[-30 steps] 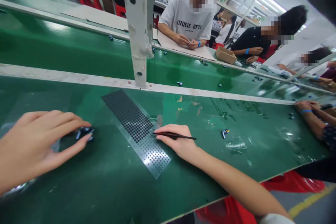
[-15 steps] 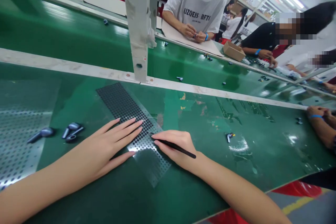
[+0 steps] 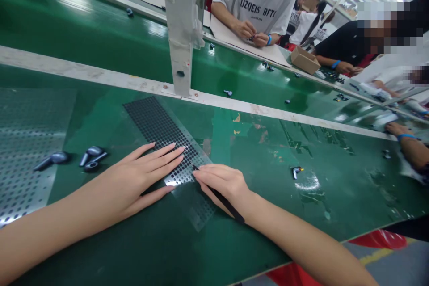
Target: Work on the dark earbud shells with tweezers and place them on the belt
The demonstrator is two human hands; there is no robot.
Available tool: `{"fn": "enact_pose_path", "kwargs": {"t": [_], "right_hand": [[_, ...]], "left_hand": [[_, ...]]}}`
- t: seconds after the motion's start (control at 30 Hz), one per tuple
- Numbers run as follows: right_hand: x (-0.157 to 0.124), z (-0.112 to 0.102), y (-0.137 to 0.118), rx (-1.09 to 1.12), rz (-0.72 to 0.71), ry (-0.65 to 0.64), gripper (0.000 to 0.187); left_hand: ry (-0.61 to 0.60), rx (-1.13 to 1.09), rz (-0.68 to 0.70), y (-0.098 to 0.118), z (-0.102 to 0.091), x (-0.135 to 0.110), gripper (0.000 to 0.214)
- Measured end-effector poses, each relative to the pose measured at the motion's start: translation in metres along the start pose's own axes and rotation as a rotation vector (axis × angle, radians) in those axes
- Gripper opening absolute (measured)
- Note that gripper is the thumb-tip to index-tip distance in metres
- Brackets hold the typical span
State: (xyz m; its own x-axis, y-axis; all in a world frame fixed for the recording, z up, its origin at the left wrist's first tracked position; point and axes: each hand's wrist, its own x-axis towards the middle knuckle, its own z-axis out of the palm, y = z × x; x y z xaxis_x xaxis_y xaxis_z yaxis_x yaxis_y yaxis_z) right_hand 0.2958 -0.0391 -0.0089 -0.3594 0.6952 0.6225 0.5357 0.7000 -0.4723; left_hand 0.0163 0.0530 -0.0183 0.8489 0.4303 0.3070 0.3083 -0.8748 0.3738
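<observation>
A clear sheet of small black round stickers (image 3: 150, 118) lies slantwise on the green bench. My left hand (image 3: 144, 174) rests on it, palm down, with the fingers stretched out. In my right hand (image 3: 223, 185) I grip black tweezers (image 3: 229, 205); their tip touches or hovers just over the dots near my left fingertips, I cannot tell which. Left of my left hand lie dark earbuds: one single earbud (image 3: 52, 160) and a close pair of earbuds (image 3: 92, 158). Another earbud (image 3: 296, 172) with a yellow tip lies to the right.
A larger dotted sheet (image 3: 27, 178) covers the bench's left side. Beyond a white rail (image 3: 134, 81) with an upright post (image 3: 181, 31) runs a green belt (image 3: 110, 47) carrying scattered earbuds. Across it sit co-workers, a white-shirted person (image 3: 254, 6) among them, near a cardboard box (image 3: 304, 60).
The tweezers have tilted more steeply in my right hand, and their tip has shifted slightly up the sheet. My left hand stays spread on it. The whole view has shifted slightly.
</observation>
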Motion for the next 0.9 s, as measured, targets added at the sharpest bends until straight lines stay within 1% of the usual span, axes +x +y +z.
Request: {"fn": "enact_pose_path", "kwargs": {"t": [0.1,0.23,0.33,0.43,0.5,0.57,0.63,0.7,0.77,0.83,0.9], "right_hand": [[-0.004,0.004,0.001,0.006,0.023,-0.014,0.028],[-0.004,0.004,-0.001,0.001,0.035,-0.001,0.03],[0.0,0.002,-0.002,0.006,0.107,-0.04,0.032],[0.004,0.001,-0.001,-0.011,0.164,-0.086,0.028],[0.007,0.001,-0.001,0.045,0.184,-0.072,0.027],[0.011,-0.001,0.001,0.197,0.287,0.022,0.022],[0.015,-0.003,0.003,0.353,0.449,0.151,0.017],[0.018,-0.007,0.007,0.445,0.578,0.26,0.015],[0.021,-0.01,0.012,0.495,0.66,0.327,0.015],[0.023,-0.014,0.019,0.578,0.75,0.392,0.016],[0.024,-0.017,0.026,0.668,0.828,0.459,0.02]], "left_hand": [[-0.017,-0.014,-0.012,-0.001,0.0,-0.001,0.071],[-0.003,0.021,0.002,-0.002,0.0,-0.002,0.071],[-0.01,0.004,-0.003,-0.002,-0.001,-0.002,0.07],[-0.008,-0.025,-0.012,-0.003,-0.001,-0.001,0.069],[0.001,-0.011,-0.004,-0.003,0.0,0.0,0.069],[0.001,0.016,0.009,-0.003,0.001,0.0,0.07],[-0.007,0.031,0.004,-0.003,0.001,-0.001,0.07],[-0.024,0.028,-0.026,-0.004,-0.001,-0.003,0.068],[-0.055,0.01,-0.067,-0.004,-0.005,0.0,0.062],[-0.095,-0.008,-0.115,-0.006,-0.012,0.011,0.054],[-0.123,-0.017,-0.147,-0.012,-0.017,0.035,0.052]]}}
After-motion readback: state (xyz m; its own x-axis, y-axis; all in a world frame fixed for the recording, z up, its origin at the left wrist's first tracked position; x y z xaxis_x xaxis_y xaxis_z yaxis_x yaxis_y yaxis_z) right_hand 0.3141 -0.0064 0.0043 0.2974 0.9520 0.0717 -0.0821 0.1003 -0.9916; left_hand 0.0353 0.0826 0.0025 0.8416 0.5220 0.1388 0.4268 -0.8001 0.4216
